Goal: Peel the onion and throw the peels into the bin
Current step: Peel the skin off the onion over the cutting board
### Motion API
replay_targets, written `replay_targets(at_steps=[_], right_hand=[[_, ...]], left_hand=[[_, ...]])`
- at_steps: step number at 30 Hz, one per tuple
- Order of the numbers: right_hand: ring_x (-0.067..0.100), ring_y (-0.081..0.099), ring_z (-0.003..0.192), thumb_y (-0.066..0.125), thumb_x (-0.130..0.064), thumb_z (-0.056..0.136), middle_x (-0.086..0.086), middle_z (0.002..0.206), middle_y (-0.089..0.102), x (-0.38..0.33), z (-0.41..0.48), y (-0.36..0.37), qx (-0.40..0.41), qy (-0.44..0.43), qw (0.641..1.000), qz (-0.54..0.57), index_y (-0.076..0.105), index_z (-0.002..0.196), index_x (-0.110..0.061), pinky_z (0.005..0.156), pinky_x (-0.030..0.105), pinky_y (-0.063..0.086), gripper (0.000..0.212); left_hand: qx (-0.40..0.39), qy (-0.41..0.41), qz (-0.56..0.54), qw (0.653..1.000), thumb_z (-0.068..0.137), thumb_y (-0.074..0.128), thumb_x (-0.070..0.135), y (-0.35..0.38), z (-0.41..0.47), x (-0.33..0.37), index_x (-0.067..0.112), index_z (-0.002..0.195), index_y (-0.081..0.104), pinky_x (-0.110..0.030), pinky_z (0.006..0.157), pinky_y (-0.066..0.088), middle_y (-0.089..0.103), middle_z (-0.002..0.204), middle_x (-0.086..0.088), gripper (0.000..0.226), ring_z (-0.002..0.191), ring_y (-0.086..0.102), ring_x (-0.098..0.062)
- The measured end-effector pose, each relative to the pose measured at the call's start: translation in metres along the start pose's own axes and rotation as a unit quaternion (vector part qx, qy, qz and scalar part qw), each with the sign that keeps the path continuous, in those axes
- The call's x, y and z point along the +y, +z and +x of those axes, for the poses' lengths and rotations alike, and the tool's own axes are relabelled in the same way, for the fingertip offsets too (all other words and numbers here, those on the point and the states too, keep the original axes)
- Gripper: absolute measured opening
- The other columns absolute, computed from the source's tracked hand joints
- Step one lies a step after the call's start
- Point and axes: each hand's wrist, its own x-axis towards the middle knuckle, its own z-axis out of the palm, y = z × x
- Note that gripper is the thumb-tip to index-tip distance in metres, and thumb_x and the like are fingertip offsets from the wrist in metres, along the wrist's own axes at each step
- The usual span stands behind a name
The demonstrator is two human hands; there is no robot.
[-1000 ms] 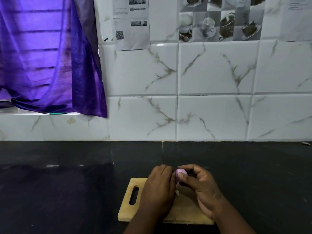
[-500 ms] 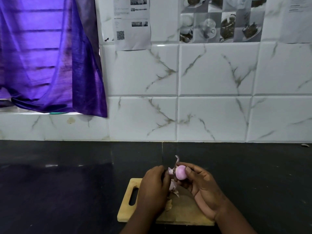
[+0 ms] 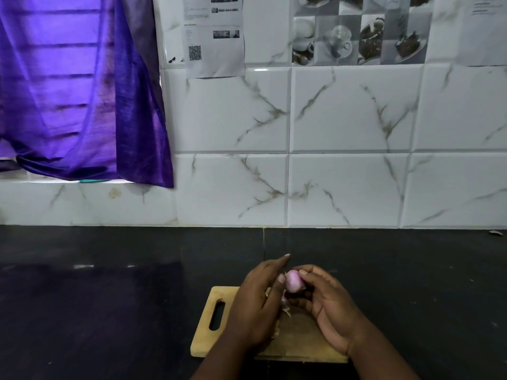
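Note:
A small pink onion [image 3: 293, 281] is held just above the wooden cutting board [image 3: 204, 333]. My right hand [image 3: 326, 305] grips it between thumb and fingertips. My left hand [image 3: 258, 303] is pressed against the onion's left side, its thumb on the skin and its index finger pointing up. A few loose pieces of peel [image 3: 285, 308] hang or lie below the onion, between the two hands, partly hidden by my left hand. No bin is in view.
The board lies on a black countertop [image 3: 109, 311] with its handle slot [image 3: 216, 315] on the left. A white marble-tiled wall [image 3: 343, 165] rises behind. A purple curtain [image 3: 82, 91] hangs at the upper left, and paper sheets [image 3: 214, 37] are stuck on the wall.
My left hand has closed back in on the onion, and its index finger now sticks up. The strip of peel that stood up above the onion half a second ago is gone from there.

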Motion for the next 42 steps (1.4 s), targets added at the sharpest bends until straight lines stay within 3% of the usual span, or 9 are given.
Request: replay_targets(at_steps=[3, 7, 12, 18, 25, 31, 34, 39, 42], right_hand=[[0.031, 0.069, 0.092, 0.052, -0.01, 0.101, 0.024, 0.101, 0.071, -0.002, -0.003, 0.001, -0.014, 0.003, 1.0, 0.003, 0.059, 0.117, 0.014, 0.082, 0.044, 0.057, 0.03], [0.029, 0.074, 0.093, 0.069, -0.014, 0.09, 0.021, 0.105, 0.076, -0.002, -0.006, 0.002, -0.017, -0.012, 1.0, -0.021, 0.07, 0.115, 0.002, 0.088, 0.045, 0.059, 0.029], [0.029, 0.072, 0.096, 0.081, -0.017, 0.079, 0.02, 0.106, 0.076, 0.0, -0.006, 0.003, -0.004, -0.025, 0.999, -0.027, 0.074, 0.11, -0.001, 0.09, 0.043, 0.059, 0.036], [0.033, 0.07, 0.102, 0.086, -0.022, 0.075, 0.022, 0.111, 0.078, 0.001, -0.006, 0.004, 0.006, -0.042, 0.997, -0.069, 0.078, 0.108, -0.009, 0.098, 0.053, 0.052, 0.036], [0.032, 0.073, 0.1, 0.083, -0.024, 0.074, 0.024, 0.111, 0.078, 0.004, -0.003, 0.002, 0.013, -0.072, 0.991, -0.112, 0.079, 0.107, -0.011, 0.087, 0.041, 0.059, 0.036], [0.028, 0.077, 0.098, 0.082, -0.01, 0.08, 0.013, 0.105, 0.081, 0.006, -0.002, -0.001, 0.034, -0.111, 0.979, -0.167, 0.079, 0.108, -0.01, 0.078, 0.029, 0.062, 0.028], [0.02, 0.077, 0.089, 0.078, 0.005, 0.084, 0.015, 0.102, 0.08, 0.006, -0.002, 0.0, 0.059, -0.105, 0.98, -0.156, 0.077, 0.109, -0.005, 0.069, 0.024, 0.062, 0.027], [0.02, 0.076, 0.093, 0.074, -0.008, 0.09, 0.012, 0.103, 0.082, 0.008, 0.003, 0.0, 0.087, -0.088, 0.985, -0.117, 0.078, 0.111, -0.009, 0.079, 0.029, 0.063, 0.021], [0.018, 0.076, 0.093, 0.072, -0.007, 0.092, 0.01, 0.104, 0.082, 0.007, 0.002, 0.0, 0.09, -0.082, 0.987, -0.103, 0.077, 0.112, -0.008, 0.081, 0.029, 0.062, 0.021]], left_hand=[[-0.011, 0.014, -0.001, 1.0, 0.104, 0.059, 0.03, -0.001, 0.0, 0.001, 0.037, 0.135, 0.065, -0.02, 0.096, 0.055, 0.069, 0.125, 0.024, 0.032, 0.117, 0.063, 0.004], [0.027, 0.02, -0.003, 0.999, 0.1, 0.067, 0.023, -0.001, 0.001, -0.001, 0.034, 0.124, 0.072, -0.018, 0.088, 0.057, 0.072, 0.113, 0.02, 0.027, 0.109, 0.068, -0.002], [0.04, -0.077, -0.125, 0.988, 0.093, 0.075, 0.011, -0.004, 0.003, -0.004, 0.025, 0.11, 0.081, -0.035, 0.09, 0.065, 0.082, 0.104, 0.008, 0.022, 0.1, 0.077, -0.009], [0.045, -0.121, -0.182, 0.975, 0.09, 0.077, 0.001, -0.007, 0.005, -0.008, 0.015, 0.095, 0.084, -0.039, 0.084, 0.066, 0.083, 0.092, -0.004, 0.017, 0.09, 0.079, -0.02], [0.003, -0.133, -0.181, 0.974, 0.096, 0.069, 0.002, -0.007, 0.006, -0.011, 0.013, 0.098, 0.072, -0.034, 0.08, 0.065, 0.077, 0.092, -0.008, 0.012, 0.089, 0.075, -0.023], [-0.024, -0.134, -0.203, 0.97, 0.1, 0.064, 0.005, -0.004, 0.005, -0.013, 0.019, 0.101, 0.068, -0.046, 0.082, 0.064, 0.073, 0.097, -0.014, 0.014, 0.096, 0.072, -0.035], [-0.009, -0.123, -0.2, 0.972, 0.1, 0.065, 0.005, -0.005, 0.004, -0.012, 0.021, 0.1, 0.069, -0.036, 0.08, 0.064, 0.073, 0.094, -0.006, 0.017, 0.09, 0.073, -0.024], [0.025, -0.107, -0.065, 0.992, 0.106, 0.056, 0.014, -0.002, 0.005, -0.011, 0.031, 0.102, 0.076, -0.033, 0.083, 0.064, 0.077, 0.096, 0.009, 0.027, 0.092, 0.073, -0.007], [0.06, -0.096, 0.018, 0.993, 0.097, 0.07, 0.02, -0.001, 0.006, -0.014, 0.03, 0.095, 0.079, -0.032, 0.081, 0.062, 0.073, 0.095, 0.012, 0.014, 0.09, 0.068, -0.003]])
